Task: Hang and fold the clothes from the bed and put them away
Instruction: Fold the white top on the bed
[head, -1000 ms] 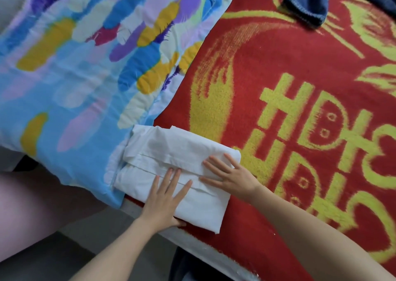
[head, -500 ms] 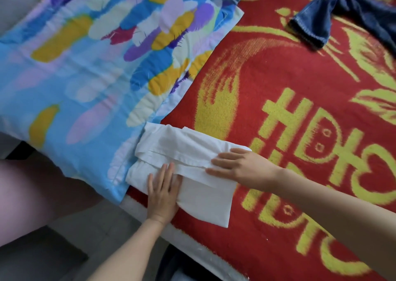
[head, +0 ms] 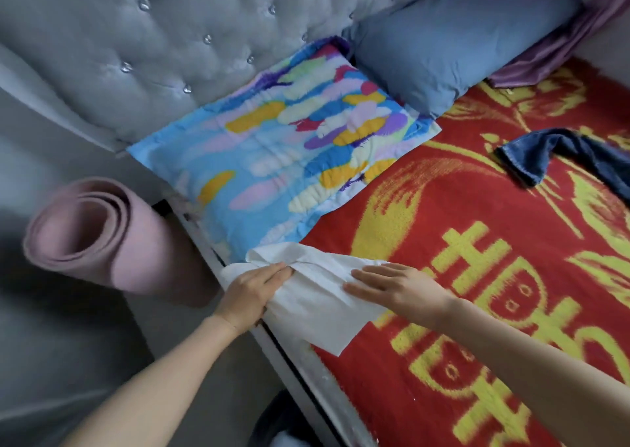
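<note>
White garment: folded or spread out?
Folded: white garment lies as a compact layered stack at the bed edge, left hand and right hand on it.
</note>
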